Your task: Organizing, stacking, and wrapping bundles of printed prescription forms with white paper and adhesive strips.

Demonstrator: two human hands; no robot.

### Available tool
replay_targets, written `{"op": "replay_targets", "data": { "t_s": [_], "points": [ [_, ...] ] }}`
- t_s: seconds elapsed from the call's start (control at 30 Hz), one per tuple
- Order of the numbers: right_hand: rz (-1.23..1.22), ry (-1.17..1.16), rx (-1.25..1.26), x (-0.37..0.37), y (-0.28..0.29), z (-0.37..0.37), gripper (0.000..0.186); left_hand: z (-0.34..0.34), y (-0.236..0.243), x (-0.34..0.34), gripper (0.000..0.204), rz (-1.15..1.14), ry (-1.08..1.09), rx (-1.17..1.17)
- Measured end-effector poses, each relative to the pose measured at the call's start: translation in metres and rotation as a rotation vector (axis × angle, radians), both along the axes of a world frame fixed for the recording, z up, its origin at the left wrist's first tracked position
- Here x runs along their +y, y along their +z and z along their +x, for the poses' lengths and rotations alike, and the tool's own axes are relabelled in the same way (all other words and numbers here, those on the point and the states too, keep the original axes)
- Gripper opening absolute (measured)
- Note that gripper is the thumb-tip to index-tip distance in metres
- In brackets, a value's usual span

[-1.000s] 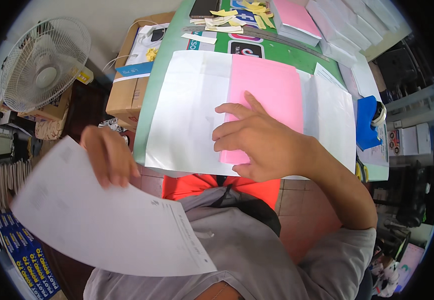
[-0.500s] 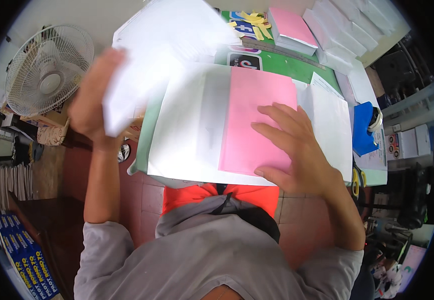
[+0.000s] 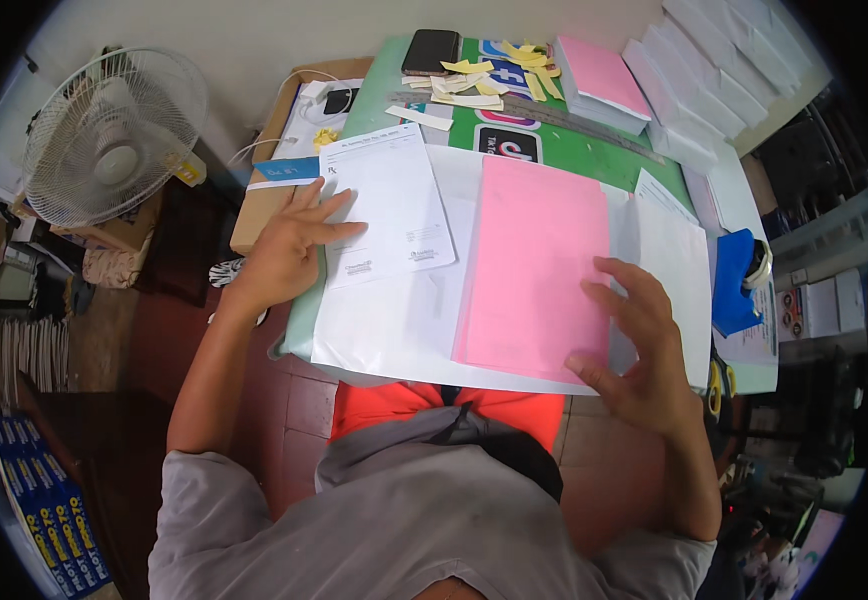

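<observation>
My left hand (image 3: 294, 245) has its fingers spread over the left edge of the white prescription form (image 3: 394, 220), which lies across the upper left part of the large white paper (image 3: 394, 330). My right hand (image 3: 644, 350) curves at the right edge of the pink paper (image 3: 539, 260), thumb and fingers wide apart; whether they press it, I cannot tell. The pink paper lies just right of the form, on the large white paper.
</observation>
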State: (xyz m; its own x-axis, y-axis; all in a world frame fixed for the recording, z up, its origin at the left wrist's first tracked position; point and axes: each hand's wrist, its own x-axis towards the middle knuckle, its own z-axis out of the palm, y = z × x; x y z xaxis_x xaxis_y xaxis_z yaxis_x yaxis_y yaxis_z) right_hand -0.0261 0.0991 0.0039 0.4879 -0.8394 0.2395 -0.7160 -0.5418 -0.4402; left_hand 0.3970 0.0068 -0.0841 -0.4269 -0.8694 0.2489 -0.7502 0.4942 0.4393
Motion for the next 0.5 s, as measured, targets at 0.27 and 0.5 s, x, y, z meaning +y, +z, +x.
{"op": "replay_targets", "data": {
  "t_s": [0.27, 0.5],
  "points": [
    [0.528, -0.422, -0.842, -0.003, -0.019, 0.018, 0.091, -0.069, 0.038, 0.021, 0.083, 0.244, -0.206, 0.503],
    [0.851, -0.388, -1.139, -0.001, -0.032, 0.037, 0.099, -0.115, 0.013, 0.047, 0.145, 0.332, -0.489, 0.384]
  ]
}}
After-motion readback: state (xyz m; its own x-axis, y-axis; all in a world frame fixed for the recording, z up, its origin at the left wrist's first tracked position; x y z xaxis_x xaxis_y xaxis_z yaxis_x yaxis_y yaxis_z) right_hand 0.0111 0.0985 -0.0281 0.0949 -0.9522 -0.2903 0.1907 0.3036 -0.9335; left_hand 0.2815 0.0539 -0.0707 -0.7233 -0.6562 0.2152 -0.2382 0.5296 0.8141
